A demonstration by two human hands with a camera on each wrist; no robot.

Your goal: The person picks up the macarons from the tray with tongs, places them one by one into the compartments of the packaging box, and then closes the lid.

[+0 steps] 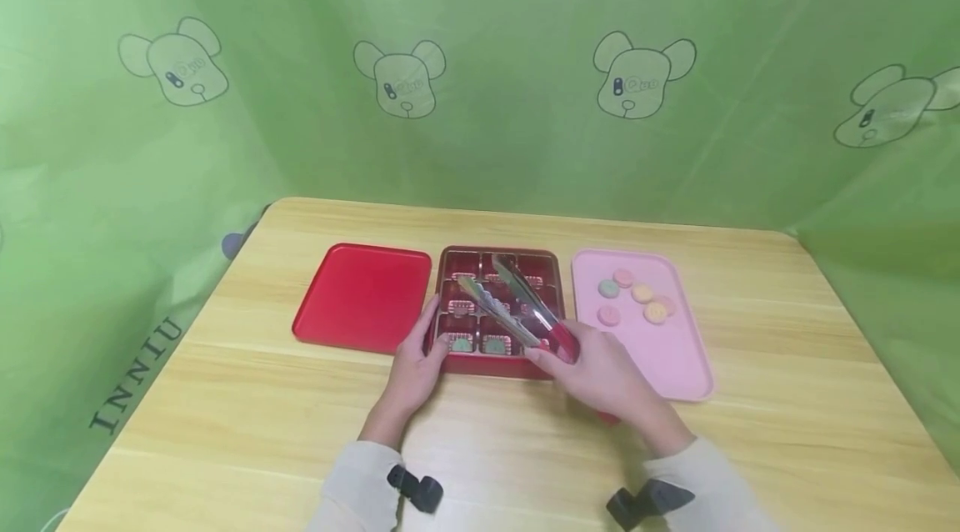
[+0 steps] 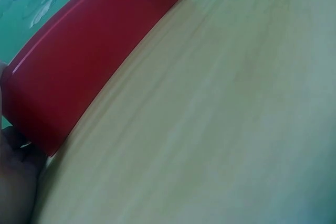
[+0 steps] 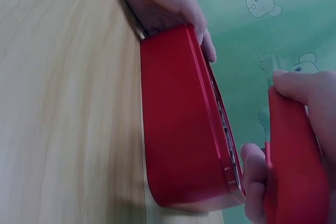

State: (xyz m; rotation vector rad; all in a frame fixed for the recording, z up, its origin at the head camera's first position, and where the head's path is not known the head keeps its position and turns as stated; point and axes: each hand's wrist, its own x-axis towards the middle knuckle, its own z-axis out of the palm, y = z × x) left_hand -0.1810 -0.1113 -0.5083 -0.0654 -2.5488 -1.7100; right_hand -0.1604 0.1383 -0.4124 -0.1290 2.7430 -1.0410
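Observation:
A red box (image 1: pixel 491 365) with a clear divided insert stands in the middle of the table. Green macarons (image 1: pixel 495 344) lie in its front-left and front-middle compartments. My left hand (image 1: pixel 415 373) grips the box's front-left corner, thumb at the rim and fingers along the side. In my right hand (image 1: pixel 603 369) I hold metal tongs (image 1: pixel 525 290) by their red handle (image 3: pixel 296 156). Spread apart, the tongs' two arms reach over the box, and I see nothing between their tips. The tongs and fingers partly cover the front-right compartment.
To the left of the box lies a red lid (image 1: pixel 363 298). On the right, a pink tray (image 1: pixel 667 365) carries several pink, green and yellow macarons (image 1: pixel 642 293). Green printed cloth (image 1: pixel 517 157) hangs behind the wooden table (image 1: pixel 225 415).

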